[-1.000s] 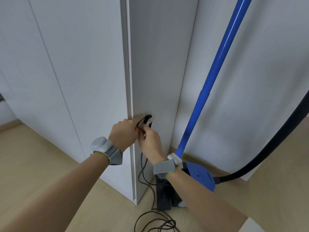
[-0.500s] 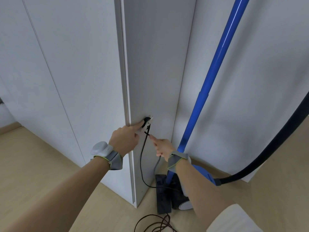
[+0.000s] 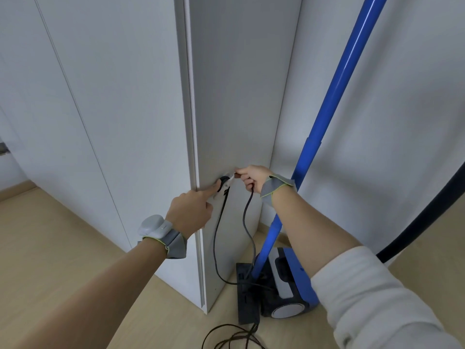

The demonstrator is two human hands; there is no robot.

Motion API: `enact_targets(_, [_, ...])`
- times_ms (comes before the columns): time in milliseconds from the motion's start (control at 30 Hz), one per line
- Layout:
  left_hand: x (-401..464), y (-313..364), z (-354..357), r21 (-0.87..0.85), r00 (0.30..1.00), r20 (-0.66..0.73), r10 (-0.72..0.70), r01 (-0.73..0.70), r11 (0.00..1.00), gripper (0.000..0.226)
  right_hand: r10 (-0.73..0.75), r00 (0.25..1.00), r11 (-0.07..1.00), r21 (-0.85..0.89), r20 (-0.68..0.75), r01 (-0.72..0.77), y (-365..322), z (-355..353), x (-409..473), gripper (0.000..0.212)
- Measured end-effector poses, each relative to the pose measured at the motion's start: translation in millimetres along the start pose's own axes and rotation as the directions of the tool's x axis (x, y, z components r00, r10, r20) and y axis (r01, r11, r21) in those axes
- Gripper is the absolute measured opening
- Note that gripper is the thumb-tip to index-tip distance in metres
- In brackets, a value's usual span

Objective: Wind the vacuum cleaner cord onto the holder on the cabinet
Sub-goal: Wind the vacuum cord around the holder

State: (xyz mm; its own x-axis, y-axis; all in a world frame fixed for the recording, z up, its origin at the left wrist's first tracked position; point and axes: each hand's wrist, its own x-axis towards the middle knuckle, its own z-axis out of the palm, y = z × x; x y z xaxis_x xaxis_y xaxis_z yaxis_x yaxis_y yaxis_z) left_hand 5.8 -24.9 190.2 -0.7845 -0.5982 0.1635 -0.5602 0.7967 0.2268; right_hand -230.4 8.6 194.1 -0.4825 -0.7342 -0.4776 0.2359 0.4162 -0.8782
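Observation:
A small white holder [image 3: 230,182] is fixed low on the side panel of the white cabinet [image 3: 234,96]. The black cord [image 3: 216,238] is looped on it and hangs down to the blue vacuum cleaner [image 3: 289,285] on the floor. My left hand [image 3: 192,210] has its index finger stretched out, pressing the wound cord against the holder. My right hand [image 3: 251,176] grips another stretch of the cord just right of the holder, at its top. That stretch drops from my fist towards the floor.
The vacuum's blue tube [image 3: 324,127] leans up against the white wall to the right. Its black hose [image 3: 425,212] curves off to the right edge. A black floor nozzle [image 3: 246,295] lies beside the vacuum body. Loose cord [image 3: 234,336] is piled on the wooden floor.
My right hand dropped down away from the holder, then rose again with a stretch of cord to the holder's top right. My left index finger kept pressing the cord on the holder.

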Motion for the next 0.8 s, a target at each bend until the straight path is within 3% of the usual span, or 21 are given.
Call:
enact_targets(200, [1, 1, 2, 0.011, 1.000, -0.023, 0.004, -0.004, 1.000, 0.069, -0.233, 0.951, 0.958, -0.217, -0.202, 0.189, -22, 19, -36, 0.034])
enact_targets(433, [-3, -1, -2, -0.003, 0.990, -0.138, 0.004, -0.005, 1.000, 0.063, -0.420, 0.885, 0.907, -0.138, -0.203, 0.399, 21, 63, -89, 0.023])
enact_targets(600, [-1, -3, -10, -0.024, 0.985, -0.170, 0.015, -0.020, 1.000, 0.058, -0.460, 0.860, 0.887, -0.080, -0.222, 0.455, 55, 87, -102, 0.018])
enact_targets(800, [-1, -1, -13, -0.037, 0.992, -0.129, -0.012, 0.007, 0.999, 0.050, -0.401, 0.912, 0.916, -0.038, -0.088, 0.400, 98, 117, -103, 0.020])
